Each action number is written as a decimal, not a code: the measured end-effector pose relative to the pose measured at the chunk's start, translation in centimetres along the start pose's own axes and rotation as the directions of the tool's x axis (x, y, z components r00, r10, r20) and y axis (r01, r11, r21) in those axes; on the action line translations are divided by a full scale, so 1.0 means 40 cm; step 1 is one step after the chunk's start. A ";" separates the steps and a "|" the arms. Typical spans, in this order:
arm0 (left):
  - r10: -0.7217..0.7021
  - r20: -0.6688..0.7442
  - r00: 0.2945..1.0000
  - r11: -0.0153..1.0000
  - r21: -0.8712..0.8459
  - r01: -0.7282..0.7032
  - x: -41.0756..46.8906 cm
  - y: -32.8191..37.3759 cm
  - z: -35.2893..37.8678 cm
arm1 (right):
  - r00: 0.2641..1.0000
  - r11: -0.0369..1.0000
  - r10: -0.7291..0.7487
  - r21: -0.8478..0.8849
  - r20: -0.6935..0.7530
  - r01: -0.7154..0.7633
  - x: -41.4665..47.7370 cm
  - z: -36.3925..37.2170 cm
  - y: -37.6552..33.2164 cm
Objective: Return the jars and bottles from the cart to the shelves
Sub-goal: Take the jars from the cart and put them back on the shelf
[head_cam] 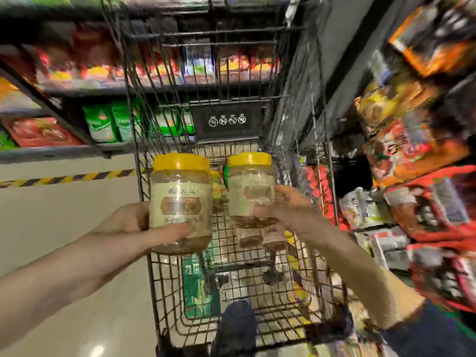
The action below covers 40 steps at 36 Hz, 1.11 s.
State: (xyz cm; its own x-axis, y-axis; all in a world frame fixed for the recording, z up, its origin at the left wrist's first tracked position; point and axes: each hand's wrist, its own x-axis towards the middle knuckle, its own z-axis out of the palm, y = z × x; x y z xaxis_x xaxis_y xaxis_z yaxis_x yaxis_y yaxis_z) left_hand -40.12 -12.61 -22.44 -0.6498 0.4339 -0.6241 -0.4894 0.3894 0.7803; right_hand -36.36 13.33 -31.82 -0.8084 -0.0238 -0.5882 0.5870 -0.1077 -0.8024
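1. Clear plastic jar with a yellow lid (pixel 180 199) is upright above the left side of the black wire cart (pixel 164 292).
2. The left grip (pixel 134 219) curls round its lower half.
3. A second yellow-lidded clear jar (pixel 251 191) stands just beside it, over the cart's right side, clasped by the right grip (pixel 291 206).
4. Blurred brown jars (pixel 273 237) sit lower in the cart.
5. Stocked shelves (pixel 51 152) flank the cart.

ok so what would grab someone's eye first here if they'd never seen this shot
Two yellow-lidded jars held up side by side in the middle of the view: the left jar gripped by the left hand, the right jar by the right hand. Below and behind them is the black wire cart, and blurred red and orange packets crowd the shelves on the right.
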 end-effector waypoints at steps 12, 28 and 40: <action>0.296 0.088 0.951 0.955 0.000 -0.297 -0.266 0.002 0.225 | 0.899 0.940 -0.339 -0.071 -0.277 0.333 -0.527 -0.039 0.006; 0.579 0.524 0.625 0.746 -0.030 -0.666 -0.521 0.200 0.481 | 0.484 0.766 -0.591 -0.261 -0.645 0.587 -1.172 0.034 -0.015; 0.460 0.846 0.270 0.683 -0.143 -0.716 -0.657 0.194 0.675 | -0.033 0.742 -0.400 -0.345 -0.916 0.575 -1.475 0.292 0.156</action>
State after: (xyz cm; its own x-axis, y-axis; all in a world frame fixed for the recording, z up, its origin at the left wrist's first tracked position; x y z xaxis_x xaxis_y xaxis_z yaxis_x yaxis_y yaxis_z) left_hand -11.15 0.93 -1.09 0.0915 0.9835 0.1561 0.0481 -0.1609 0.9858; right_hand 14.50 2.46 -0.95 -0.1681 0.9541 0.2478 -0.0137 0.2491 -0.9684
